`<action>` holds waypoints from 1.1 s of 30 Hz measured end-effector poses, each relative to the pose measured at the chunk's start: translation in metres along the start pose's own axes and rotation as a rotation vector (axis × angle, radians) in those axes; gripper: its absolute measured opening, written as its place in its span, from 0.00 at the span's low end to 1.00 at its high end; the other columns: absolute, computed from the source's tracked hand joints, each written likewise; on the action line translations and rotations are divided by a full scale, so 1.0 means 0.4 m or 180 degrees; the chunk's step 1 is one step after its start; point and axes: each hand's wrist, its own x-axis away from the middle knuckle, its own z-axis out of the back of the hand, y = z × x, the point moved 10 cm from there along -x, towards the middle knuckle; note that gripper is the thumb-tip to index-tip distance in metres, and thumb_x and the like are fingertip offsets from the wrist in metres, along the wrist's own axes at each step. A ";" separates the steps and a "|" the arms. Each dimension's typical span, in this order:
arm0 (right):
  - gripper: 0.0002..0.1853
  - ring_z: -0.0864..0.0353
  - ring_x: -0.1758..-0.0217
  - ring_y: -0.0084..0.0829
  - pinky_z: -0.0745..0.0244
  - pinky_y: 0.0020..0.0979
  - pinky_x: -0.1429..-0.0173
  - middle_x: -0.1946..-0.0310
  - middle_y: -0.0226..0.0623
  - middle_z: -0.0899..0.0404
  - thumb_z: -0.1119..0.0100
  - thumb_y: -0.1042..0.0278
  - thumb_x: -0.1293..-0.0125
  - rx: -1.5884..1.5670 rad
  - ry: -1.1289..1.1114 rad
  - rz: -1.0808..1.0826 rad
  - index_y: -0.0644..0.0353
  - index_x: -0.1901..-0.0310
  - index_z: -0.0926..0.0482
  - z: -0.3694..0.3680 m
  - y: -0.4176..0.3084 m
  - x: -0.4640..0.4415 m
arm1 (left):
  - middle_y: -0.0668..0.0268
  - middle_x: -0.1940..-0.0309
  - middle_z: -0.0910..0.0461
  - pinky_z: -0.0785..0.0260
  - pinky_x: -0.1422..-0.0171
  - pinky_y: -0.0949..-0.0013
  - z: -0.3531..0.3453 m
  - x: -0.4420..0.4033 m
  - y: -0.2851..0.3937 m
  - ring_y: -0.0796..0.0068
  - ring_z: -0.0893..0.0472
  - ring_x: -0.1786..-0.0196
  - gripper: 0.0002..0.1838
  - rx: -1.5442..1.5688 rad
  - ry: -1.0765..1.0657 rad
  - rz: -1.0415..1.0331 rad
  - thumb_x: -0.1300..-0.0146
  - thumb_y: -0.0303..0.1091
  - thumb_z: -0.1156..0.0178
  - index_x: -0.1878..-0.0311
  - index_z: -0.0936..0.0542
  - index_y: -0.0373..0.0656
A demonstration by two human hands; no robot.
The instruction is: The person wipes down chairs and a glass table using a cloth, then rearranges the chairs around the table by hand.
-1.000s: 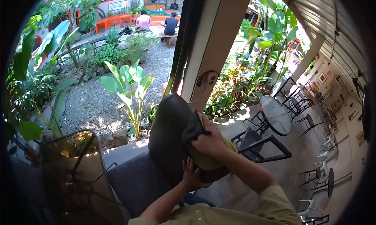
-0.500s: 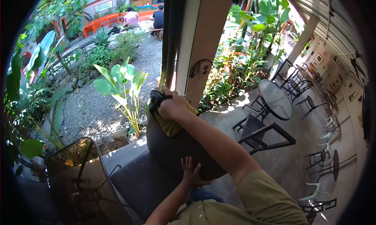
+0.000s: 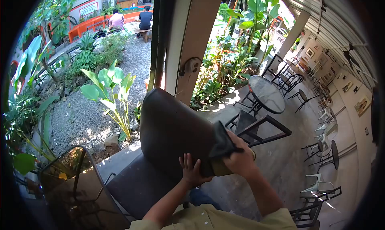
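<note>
A gravel garden (image 3: 90, 113) lies beyond a pillar (image 3: 196, 41). Close to the person stands a dark padded chair (image 3: 172, 126), a glass table (image 3: 66, 192) beside it on the left. The left hand (image 3: 193, 173) rests on the chair's back near its lower edge, fingers spread, seemingly bracing it. The right hand (image 3: 240, 158) grips a bunched cloth (image 3: 221, 144) against the back's right end. Wiping appears to be in hand; another stroke would call for firm cloth contact and a steady chair.
</note>
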 end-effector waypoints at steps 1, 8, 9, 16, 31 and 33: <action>0.40 0.20 0.48 0.52 0.26 0.42 0.45 0.34 0.46 0.29 0.38 0.52 0.43 0.0013 -0.0003 0.0005 0.59 0.30 0.35 -0.006 0.001 0.023 | 0.40 0.21 0.60 0.74 0.22 0.34 0.002 -0.002 -0.001 0.39 0.61 0.19 0.59 0.0007 0.0011 0.0005 0.54 0.79 0.40 0.27 0.39 0.47; 0.39 0.24 0.42 0.49 0.31 0.43 0.38 0.35 0.46 0.29 0.37 0.55 0.43 0.0565 0.0509 -0.0360 0.64 0.31 0.34 -0.046 -0.007 0.010 | 0.43 0.21 0.59 0.75 0.21 0.36 -0.004 -0.004 0.005 0.42 0.61 0.19 0.56 0.0097 0.0071 -0.0032 0.53 0.79 0.42 0.26 0.37 0.50; 0.38 0.26 0.40 0.49 0.32 0.43 0.36 0.34 0.47 0.30 0.37 0.56 0.43 0.0948 0.0513 -0.0228 0.64 0.32 0.34 -0.063 -0.042 -0.023 | 0.43 0.21 0.58 0.76 0.21 0.37 -0.007 -0.004 0.006 0.43 0.61 0.19 0.56 0.0111 0.0113 -0.0033 0.53 0.79 0.42 0.27 0.36 0.50; 0.42 0.32 0.34 0.53 0.39 0.48 0.31 0.29 0.43 0.35 0.40 0.53 0.40 0.1321 0.0370 0.0598 0.62 0.27 0.41 -0.245 -0.236 -0.261 | 0.46 0.21 0.55 0.75 0.20 0.40 -0.018 -0.013 0.019 0.46 0.60 0.18 0.51 -0.0146 0.0088 0.0217 0.52 0.78 0.42 0.30 0.30 0.53; 0.33 0.49 0.20 0.56 0.54 0.54 0.21 0.22 0.43 0.45 0.53 0.55 0.32 0.2019 -0.0093 0.1685 0.59 0.27 0.37 -0.517 -0.442 -0.438 | 0.64 0.21 0.46 0.64 0.21 0.41 0.030 0.129 -0.080 0.65 0.51 0.18 0.38 -0.0382 -0.1029 0.0459 0.37 0.60 0.42 0.26 0.34 0.57; 0.32 0.49 0.20 0.54 0.52 0.50 0.21 0.23 0.44 0.45 0.52 0.58 0.33 0.2556 0.0071 0.1955 0.60 0.28 0.37 -0.584 -0.446 -0.388 | 0.59 0.21 0.46 0.48 0.25 0.39 0.076 0.216 -0.174 0.59 0.46 0.20 0.37 -0.0517 -0.1689 0.1063 0.37 0.48 0.39 0.25 0.37 0.52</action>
